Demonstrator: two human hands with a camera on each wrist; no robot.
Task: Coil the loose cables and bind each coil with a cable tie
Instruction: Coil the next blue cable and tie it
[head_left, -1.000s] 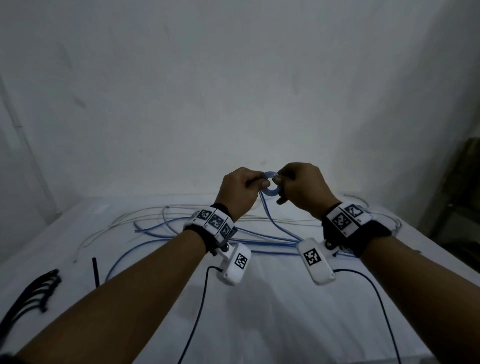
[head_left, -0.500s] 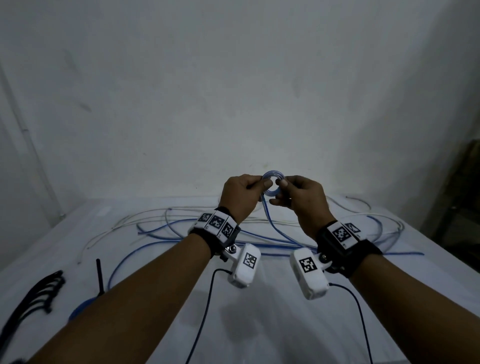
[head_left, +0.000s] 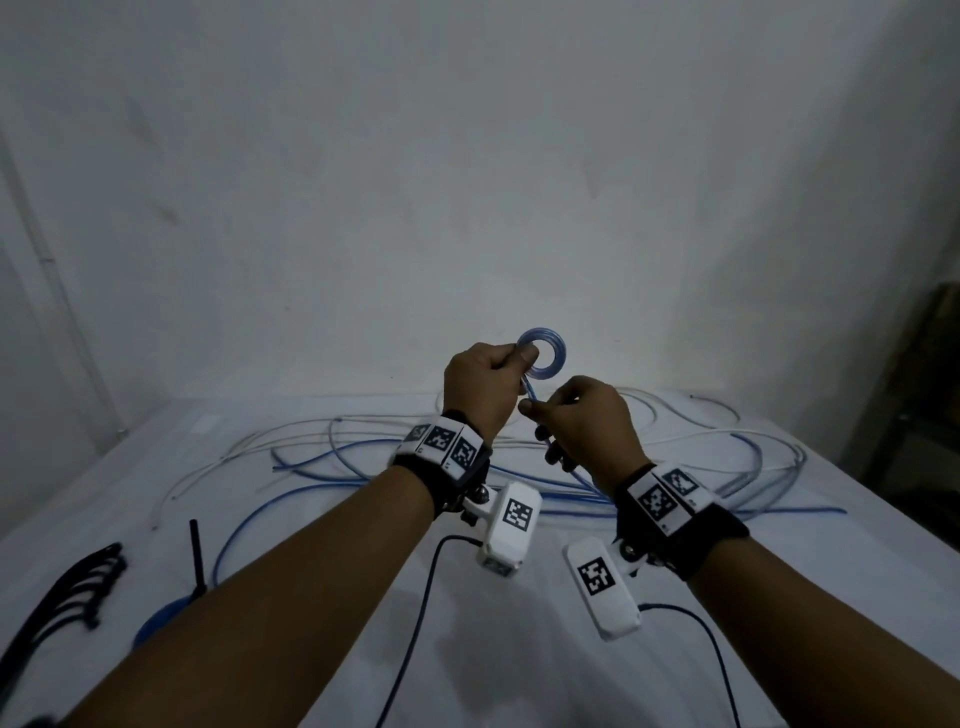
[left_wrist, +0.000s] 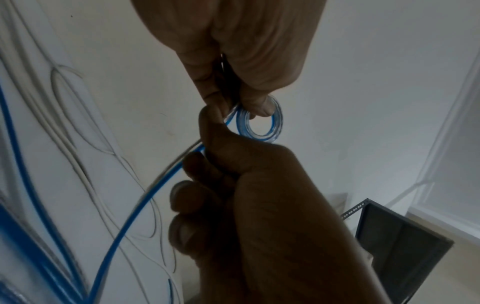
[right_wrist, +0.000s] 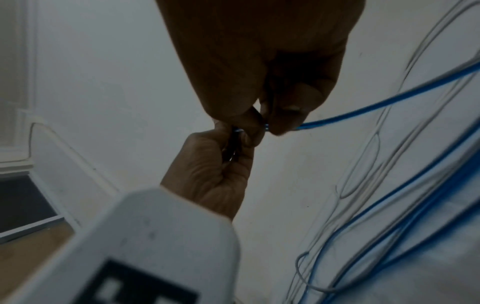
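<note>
My left hand (head_left: 519, 366) pinches a small tight coil of blue cable (head_left: 545, 354) between thumb and fingers, held up above the table (head_left: 332, 623). Just below it my right hand (head_left: 535, 410) pinches the same cable's free run, which drops to the loose blue cable (head_left: 675, 512) on the table. In the left wrist view the coil (left_wrist: 270, 131) shows as a ring under my left hand (left_wrist: 233, 107), with my right hand (left_wrist: 215, 144) against it. The right wrist view has my right hand (right_wrist: 270, 123) pinching the blue cable (right_wrist: 363, 109).
Loose white cables (head_left: 291, 441) lie tangled with the blue ones across the far table. A bunch of black cable ties (head_left: 67, 587) lies at the near left, a single black tie (head_left: 196, 551) beside it. A blue coil (head_left: 156, 623) peeks from under my left forearm.
My right hand has left the coil and dropped to the cable run just below it. My left hand has lifted the coil slightly and holds it alone.
</note>
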